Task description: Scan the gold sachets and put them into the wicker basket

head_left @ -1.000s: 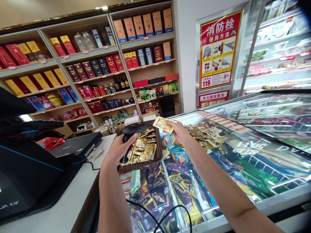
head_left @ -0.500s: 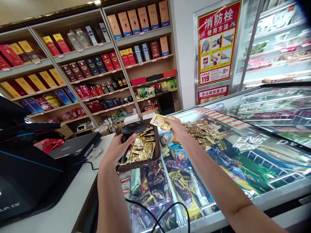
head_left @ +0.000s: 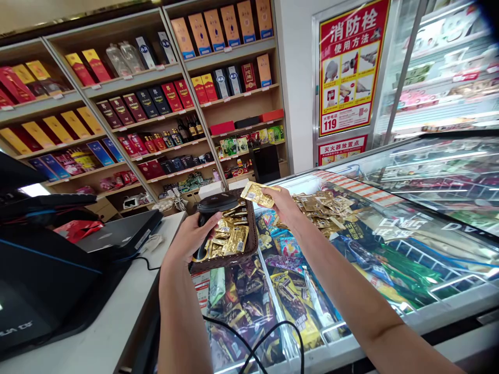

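Glass-topped freezer (head_left: pixel 460 301) sat under the basket (head_left: pixel 253 236) of gold sachets (head_left: pixel 234 239); left hand (head_left: pixel 189 236) gripped scanner (head_left: pixel 218 201) by its handle, right hand (head_left: pixel 285 205) pinched one gold packet (head_left: pixel 252 193) near it by one end, likely keeping the print uncovered

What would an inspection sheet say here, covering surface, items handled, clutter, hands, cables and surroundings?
Surface: glass-topped freezer, packaged goods visible through it; white counter at left.
Items handled: black scanner; single gold packet; brown basket holding gold packets.
Clutter: loose packets heaped on the freezer; dark flat device on the counter.
Left hand: gripping the black scanner.
Right hand: pinching the single gold packet near the basket.
Cables: black cable crossing in the foreground; thin cord by the counter's edge.
Surroundings: shelves with boxes and bottles; red sign.
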Available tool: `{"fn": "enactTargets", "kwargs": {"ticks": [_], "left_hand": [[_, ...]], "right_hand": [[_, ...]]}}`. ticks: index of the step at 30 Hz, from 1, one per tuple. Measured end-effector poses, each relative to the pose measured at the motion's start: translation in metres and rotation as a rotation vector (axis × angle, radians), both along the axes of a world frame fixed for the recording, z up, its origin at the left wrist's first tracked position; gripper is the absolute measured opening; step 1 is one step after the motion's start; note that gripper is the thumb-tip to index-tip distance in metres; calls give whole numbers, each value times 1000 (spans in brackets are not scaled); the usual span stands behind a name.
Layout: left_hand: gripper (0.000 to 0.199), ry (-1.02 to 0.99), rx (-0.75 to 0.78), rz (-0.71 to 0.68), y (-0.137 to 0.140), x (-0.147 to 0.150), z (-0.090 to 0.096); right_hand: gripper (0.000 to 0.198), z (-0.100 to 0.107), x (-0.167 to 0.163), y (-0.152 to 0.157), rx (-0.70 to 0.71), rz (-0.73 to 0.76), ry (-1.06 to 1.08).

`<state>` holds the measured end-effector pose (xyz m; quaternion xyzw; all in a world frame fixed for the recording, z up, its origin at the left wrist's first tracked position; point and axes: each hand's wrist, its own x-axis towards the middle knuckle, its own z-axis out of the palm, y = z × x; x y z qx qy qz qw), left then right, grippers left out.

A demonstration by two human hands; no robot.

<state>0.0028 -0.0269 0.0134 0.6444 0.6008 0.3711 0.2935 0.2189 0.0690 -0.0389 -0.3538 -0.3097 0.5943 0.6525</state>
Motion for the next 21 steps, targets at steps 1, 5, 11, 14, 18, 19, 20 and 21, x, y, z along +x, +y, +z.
{"fn": "enactTargets", "kwargs": {"ticks": [1,5,11,14,18,19,20,21], "left_hand": [[51,1,-1,-2,0,0,0],[51,-12,-14,-18,2,-2,-1],[52,-28,-14,5,9,-10,-5],[51,-69,-17,-6,9,-14,-6],[52,-81,-11,21,6,-17,-3],[53,-80,-11,32,5,-17,-2],[53,-82,-11,42,4,-17,-1],[53,-87,-9,53,4,-17,-1]], "right_hand": [[8,-1,0,1,-2,-4,3],[10,-5,2,6,-15,-16,57],[8,-15,10,25,-96,-102,426],[12,-23,26,41,-158,-265,475],[16,-36,60,59,-208,-395,437],[16,-40,69,62,-223,-419,426],[16,-43,78,63,-241,-441,417],[16,-46,85,64,-260,-459,410]]}}
